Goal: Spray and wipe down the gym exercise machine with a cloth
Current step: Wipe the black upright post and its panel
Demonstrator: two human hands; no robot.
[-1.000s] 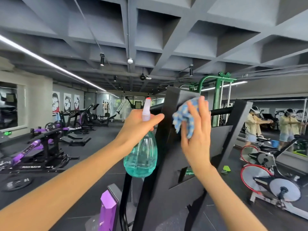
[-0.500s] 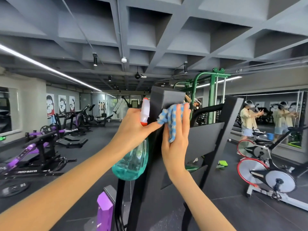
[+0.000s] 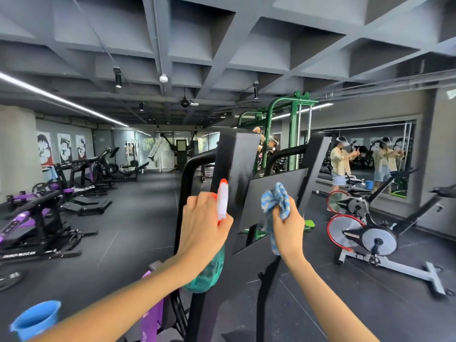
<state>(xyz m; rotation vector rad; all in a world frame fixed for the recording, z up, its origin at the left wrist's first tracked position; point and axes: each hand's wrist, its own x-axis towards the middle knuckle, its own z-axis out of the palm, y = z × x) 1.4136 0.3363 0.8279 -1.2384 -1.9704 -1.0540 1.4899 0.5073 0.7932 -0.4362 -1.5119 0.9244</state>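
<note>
While the left hand grips the spray bottle against the black machine, the right hand clutches the cloth just beside it.

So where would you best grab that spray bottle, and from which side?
By the narrow neck just under the white head, where the left hand grips it now. The spray bottle stands upright, its rounded teal body bulging below, probably too wide for a sure grip. Come from the near side, since its far side faces the black machine post.
</note>
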